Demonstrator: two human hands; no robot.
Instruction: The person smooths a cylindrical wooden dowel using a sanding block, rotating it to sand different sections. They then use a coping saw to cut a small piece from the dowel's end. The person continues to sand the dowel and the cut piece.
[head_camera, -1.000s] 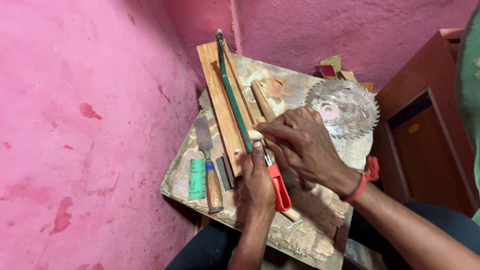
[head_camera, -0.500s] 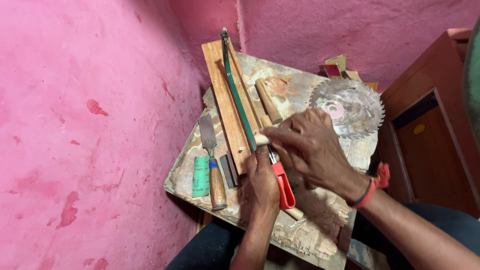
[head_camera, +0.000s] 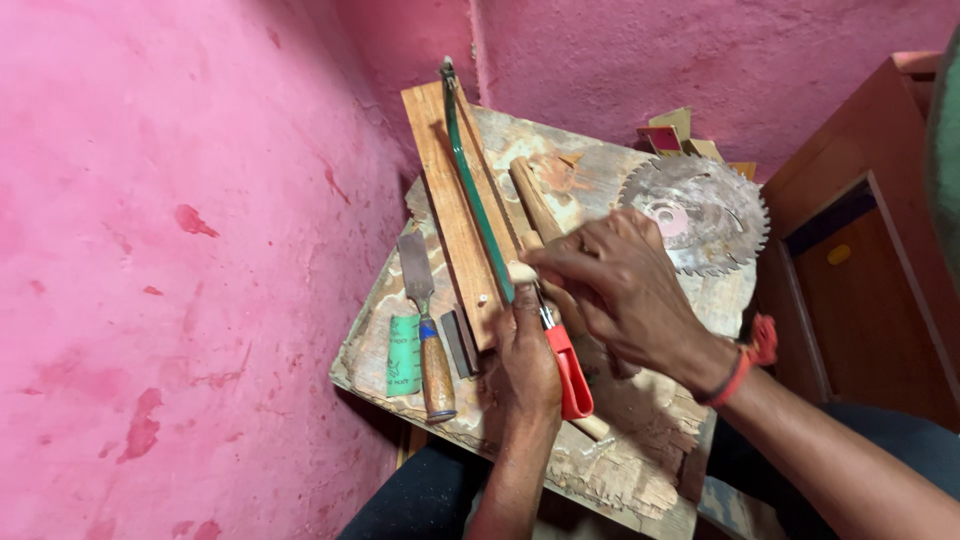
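A hacksaw with a green frame (head_camera: 478, 200) and red handle (head_camera: 569, 372) lies along a wooden plank (head_camera: 447, 190) on a worn board (head_camera: 640, 440). My left hand (head_camera: 526, 352) lies over the saw where the frame meets the handle, thumb pointing up the plank. My right hand (head_camera: 622, 292) reaches in from the right. Its fingertips pinch a small pale piece (head_camera: 521, 272) right at the saw frame, just above my left thumb. A round wooden handle (head_camera: 531, 200) runs under both hands.
A chisel (head_camera: 430, 345) with a wooden handle, a green roll (head_camera: 403, 355) and a grey stone (head_camera: 460, 342) lie left of the plank. A toothed circular saw blade (head_camera: 702, 212) rests at the back right. Pink walls (head_camera: 180, 250) close in left and behind; a brown cabinet (head_camera: 860, 270) stands right.
Both hands stay at the same spot on the saw. My right fingers have closed in a little on the pale piece. The view has shifted slightly.
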